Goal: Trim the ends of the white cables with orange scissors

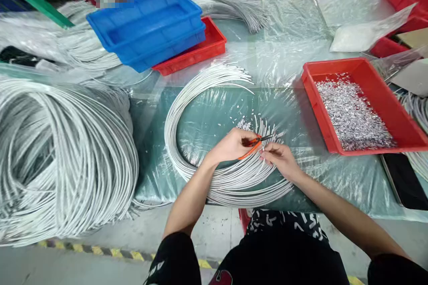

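**Both Hands Work at the Ends of a White Cable Bundle**

The left hand (230, 144) is closed around orange-handled pliers (253, 148), their dark jaws among the ends of the curved cable bundle (172, 127). The right hand (280, 158) holds its fingertips pinched at a cable near the pliers; the exact grip is too small to tell. The bundle lies on the tabletop (154, 160) in front of the person. To its right sits a red tray (401, 120) of small silvery pieces; to its left, a thick cable coil (73, 156); beyond it, stacked blue trays (147, 18).
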Tool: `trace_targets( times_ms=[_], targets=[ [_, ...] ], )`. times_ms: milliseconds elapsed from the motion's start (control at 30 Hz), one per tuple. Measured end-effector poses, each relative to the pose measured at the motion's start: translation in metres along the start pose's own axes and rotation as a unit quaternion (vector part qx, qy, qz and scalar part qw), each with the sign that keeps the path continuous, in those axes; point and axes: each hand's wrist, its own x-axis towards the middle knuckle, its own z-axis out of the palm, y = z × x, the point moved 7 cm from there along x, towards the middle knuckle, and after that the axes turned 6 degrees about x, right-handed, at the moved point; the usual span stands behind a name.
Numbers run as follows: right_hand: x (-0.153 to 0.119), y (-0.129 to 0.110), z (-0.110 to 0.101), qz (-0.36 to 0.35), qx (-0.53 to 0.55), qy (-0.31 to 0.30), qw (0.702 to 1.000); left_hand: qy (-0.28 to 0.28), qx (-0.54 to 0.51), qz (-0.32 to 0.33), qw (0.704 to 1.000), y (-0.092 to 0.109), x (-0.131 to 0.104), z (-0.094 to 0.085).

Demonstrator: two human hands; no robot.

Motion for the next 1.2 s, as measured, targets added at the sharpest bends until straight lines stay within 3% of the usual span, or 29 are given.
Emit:
trace_targets(
  times_ms=[200,933,1200],
  targets=[
    [-0.001,0.004,-0.002,0.006,-0.007,0.005,1.000,-0.024,0.010,-0.001,1.000,0.005,-0.002,0.004],
    [-0.001,0.008,-0.008,-0.001,0.019,0.055,0.998,0.001,0.021,-0.011,1.000,0.008,-0.002,0.005],
    [-0.002,0.000,-0.003,0.004,0.016,0.059,0.998,0.078,0.002,-0.036,0.996,-0.002,-0.002,-0.009]
  ],
)
